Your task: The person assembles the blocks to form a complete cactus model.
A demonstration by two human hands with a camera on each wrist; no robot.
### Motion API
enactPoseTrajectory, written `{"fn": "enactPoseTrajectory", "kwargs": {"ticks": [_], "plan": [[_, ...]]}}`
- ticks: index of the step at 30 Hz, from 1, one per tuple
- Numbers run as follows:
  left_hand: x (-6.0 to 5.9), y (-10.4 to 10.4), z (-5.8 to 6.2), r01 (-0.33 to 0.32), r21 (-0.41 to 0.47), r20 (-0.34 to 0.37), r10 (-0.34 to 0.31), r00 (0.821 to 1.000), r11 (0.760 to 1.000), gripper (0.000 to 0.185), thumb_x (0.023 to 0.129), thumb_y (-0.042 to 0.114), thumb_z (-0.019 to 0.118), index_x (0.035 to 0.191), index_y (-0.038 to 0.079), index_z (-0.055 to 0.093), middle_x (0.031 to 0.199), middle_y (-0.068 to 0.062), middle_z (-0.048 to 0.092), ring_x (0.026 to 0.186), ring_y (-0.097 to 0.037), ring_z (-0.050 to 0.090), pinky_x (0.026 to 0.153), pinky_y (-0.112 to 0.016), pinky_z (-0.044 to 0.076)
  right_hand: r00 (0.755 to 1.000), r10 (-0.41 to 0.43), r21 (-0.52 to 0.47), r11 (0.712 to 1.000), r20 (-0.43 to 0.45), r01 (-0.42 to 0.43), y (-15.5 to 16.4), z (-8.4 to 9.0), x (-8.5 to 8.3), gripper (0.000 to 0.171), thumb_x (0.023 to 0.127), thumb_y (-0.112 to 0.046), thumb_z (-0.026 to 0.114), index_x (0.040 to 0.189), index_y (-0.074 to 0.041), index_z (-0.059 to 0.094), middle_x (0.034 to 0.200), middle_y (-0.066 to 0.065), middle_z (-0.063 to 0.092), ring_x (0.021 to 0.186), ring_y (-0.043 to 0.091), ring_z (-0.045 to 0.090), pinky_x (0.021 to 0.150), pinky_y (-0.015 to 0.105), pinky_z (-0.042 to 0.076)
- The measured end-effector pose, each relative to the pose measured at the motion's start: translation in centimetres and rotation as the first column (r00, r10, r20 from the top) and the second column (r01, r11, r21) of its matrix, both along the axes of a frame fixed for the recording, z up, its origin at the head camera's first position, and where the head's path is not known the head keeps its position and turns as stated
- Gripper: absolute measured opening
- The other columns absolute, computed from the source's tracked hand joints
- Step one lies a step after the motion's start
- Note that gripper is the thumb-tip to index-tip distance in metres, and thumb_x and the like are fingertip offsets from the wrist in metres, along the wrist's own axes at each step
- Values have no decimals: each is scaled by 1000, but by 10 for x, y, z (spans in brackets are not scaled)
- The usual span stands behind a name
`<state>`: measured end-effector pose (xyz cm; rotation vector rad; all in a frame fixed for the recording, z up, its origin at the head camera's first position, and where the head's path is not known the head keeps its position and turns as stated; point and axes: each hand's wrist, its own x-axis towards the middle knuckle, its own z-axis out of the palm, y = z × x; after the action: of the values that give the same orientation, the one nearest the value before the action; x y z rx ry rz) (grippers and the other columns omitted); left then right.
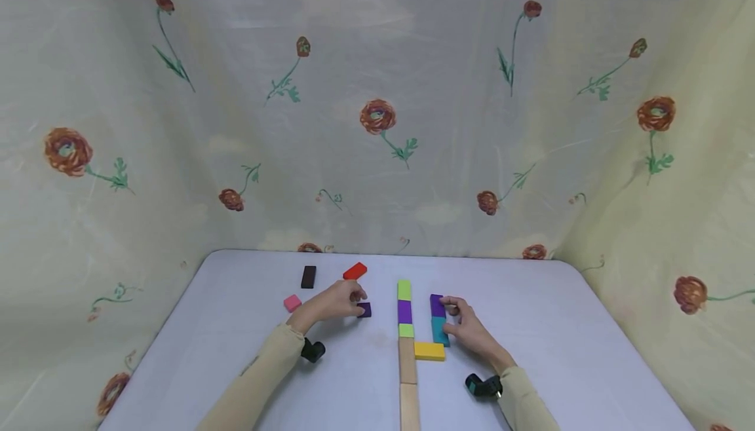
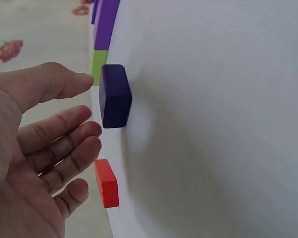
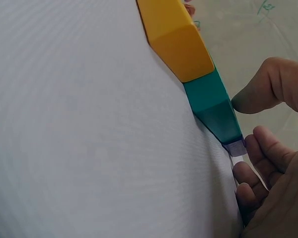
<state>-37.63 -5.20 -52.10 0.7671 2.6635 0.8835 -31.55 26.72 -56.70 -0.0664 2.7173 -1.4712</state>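
My left hand (image 1: pixel 339 300) hovers beside a small dark purple block (image 1: pixel 365 310), thumb nearest it. In the left wrist view, thumb and fingers stand apart and the dark block (image 2: pixel 115 96) lies just beyond them, not gripped. At the right, the fingertips of my right hand (image 1: pixel 468 329) touch the right side of a purple block (image 1: pixel 436 305). The thumb rests against the teal block (image 1: pixel 440 331) joined end to end with it. In the right wrist view, the teal block (image 3: pixel 213 106) meets a yellow block (image 3: pixel 179 44).
A column of green (image 1: pixel 404 289), purple (image 1: pixel 404 312) and green blocks runs into two plain wooden blocks (image 1: pixel 407 360). The yellow block (image 1: pixel 429 351) juts right from it. Red (image 1: pixel 355 270), black (image 1: pixel 309 277) and pink blocks (image 1: pixel 291 302) lie at the left. A flowered cloth (image 1: pixel 377 57) hangs behind.
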Motion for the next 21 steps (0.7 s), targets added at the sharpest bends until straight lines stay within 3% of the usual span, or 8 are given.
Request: {"fn": "enactPoseTrajectory", "kwargs": {"ticks": [21], "plan": [[4, 0, -7, -35, 24, 10, 35, 999, 999, 24, 79, 18, 69, 102, 11, 64, 90, 3, 60, 80, -13, 53, 76, -26, 48, 1000, 0, -3, 1000, 0, 0, 2, -4, -1, 58, 75, -8, 63, 128, -17, 41, 129, 7, 41, 113, 24, 37, 96, 48, 31]]}}
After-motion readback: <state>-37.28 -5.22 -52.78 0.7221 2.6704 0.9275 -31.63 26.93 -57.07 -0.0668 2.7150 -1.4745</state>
